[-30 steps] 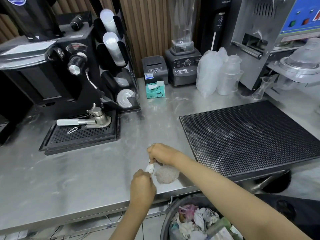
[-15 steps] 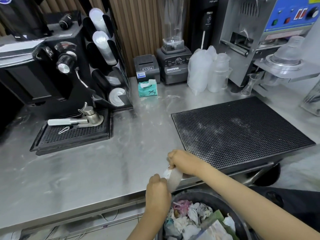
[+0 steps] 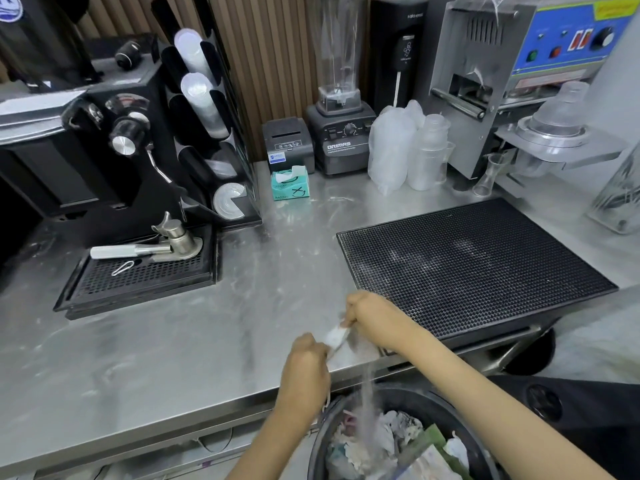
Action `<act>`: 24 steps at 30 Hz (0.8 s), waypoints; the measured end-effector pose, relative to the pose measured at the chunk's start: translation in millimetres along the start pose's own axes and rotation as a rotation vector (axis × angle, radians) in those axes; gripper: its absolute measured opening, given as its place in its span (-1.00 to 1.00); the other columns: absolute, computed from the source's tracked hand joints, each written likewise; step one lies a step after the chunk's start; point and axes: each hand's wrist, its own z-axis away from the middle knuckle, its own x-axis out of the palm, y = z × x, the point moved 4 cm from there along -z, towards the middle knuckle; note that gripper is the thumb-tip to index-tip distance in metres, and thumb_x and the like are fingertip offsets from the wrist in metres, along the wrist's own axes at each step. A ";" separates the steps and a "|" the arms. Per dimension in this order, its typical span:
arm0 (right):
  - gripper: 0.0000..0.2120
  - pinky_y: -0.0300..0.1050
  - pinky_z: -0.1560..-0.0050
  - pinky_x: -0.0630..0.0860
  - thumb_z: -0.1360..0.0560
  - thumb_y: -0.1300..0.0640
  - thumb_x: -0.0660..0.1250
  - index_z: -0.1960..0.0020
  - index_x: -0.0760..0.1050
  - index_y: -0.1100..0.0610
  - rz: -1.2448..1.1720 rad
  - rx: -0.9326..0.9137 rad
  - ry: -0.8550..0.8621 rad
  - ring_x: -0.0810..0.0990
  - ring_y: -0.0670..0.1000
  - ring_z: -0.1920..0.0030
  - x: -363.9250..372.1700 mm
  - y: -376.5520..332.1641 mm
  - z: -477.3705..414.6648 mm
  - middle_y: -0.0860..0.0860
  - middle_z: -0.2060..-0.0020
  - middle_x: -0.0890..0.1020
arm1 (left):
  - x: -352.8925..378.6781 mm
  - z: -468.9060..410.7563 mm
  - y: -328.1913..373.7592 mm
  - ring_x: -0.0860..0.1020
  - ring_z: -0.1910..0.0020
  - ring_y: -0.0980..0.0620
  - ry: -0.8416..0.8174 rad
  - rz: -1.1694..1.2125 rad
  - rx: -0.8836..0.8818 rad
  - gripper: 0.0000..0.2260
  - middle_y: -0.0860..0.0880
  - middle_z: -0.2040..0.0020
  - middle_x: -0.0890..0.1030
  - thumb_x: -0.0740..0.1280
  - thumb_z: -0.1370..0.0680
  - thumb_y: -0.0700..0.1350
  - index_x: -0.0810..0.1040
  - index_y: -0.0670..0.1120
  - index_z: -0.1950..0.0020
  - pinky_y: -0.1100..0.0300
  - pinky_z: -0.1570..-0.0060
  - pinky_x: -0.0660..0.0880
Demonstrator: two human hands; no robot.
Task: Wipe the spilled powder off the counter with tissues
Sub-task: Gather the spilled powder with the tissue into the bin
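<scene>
At the front edge of the steel counter (image 3: 180, 344) my left hand (image 3: 304, 368) and my right hand (image 3: 374, 317) both pinch a small white tissue (image 3: 335, 337) between them. A pale stream of powder (image 3: 367, 393) falls from the tissue over the counter edge into the black bin (image 3: 408, 400) below. Faint powder smears show on the counter around the hands. A teal tissue box (image 3: 290, 184) stands at the back of the counter.
A black perforated bar mat (image 3: 471, 265) lies right of the hands. A coffee machine with a drip tray (image 3: 138, 278) and cup dispenser (image 3: 204, 116) fills the left. A blender (image 3: 341, 140), receipt printer (image 3: 287, 143), stacked plastic cups (image 3: 429, 150) and sealing machine (image 3: 519, 81) line the back.
The hands with the tissue moved from the powder pile on the counter to the front edge above the bin. The pile is gone from the counter and powder now pours down into the bin.
</scene>
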 end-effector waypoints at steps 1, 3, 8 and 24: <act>-0.88 -0.02 -0.07 0.53 -0.48 0.31 0.29 0.08 0.60 0.21 -0.001 0.038 0.035 0.59 0.06 0.01 -3.6 0.6 -11.3 0.08 0.08 0.60 | -3.8 -14.4 -5.2 0.48 0.21 -0.11 0.021 -0.003 -0.005 -0.79 -0.13 0.18 0.46 0.22 -0.44 -0.40 0.63 -0.22 0.14 0.13 0.20 0.39; -0.83 0.02 -0.05 0.53 -0.45 0.35 0.27 0.03 0.60 0.24 0.024 0.103 0.083 0.59 0.16 -0.01 -6.9 2.4 -38.4 0.15 0.04 0.62 | -7.5 -45.9 -16.8 0.49 0.20 -0.12 0.040 -0.010 -0.017 -0.78 -0.15 0.16 0.48 0.21 -0.44 -0.40 0.64 -0.24 0.10 0.14 0.20 0.38; -0.74 -0.04 -0.08 0.52 -0.44 0.38 0.25 -0.08 0.59 0.28 0.147 0.166 0.064 0.58 0.21 -0.07 -1.1 3.4 -76.6 0.22 -0.04 0.62 | 0.3 -87.2 -33.9 0.38 0.24 -0.01 -0.026 -0.062 -0.050 -0.78 -0.05 0.19 0.38 0.19 -0.44 -0.37 0.60 -0.17 0.11 0.24 0.29 0.24; -0.89 -0.20 0.09 0.38 -0.48 0.19 0.30 0.12 0.57 0.21 0.065 0.021 -0.140 0.46 -0.02 0.14 33.6 10.5 60.2 0.05 0.22 0.48 | 20.2 14.2 -9.3 0.47 0.04 -0.03 -0.180 -0.127 0.304 -0.86 -0.09 0.10 0.50 0.27 -0.48 -0.26 0.60 -0.16 0.03 0.23 0.17 0.29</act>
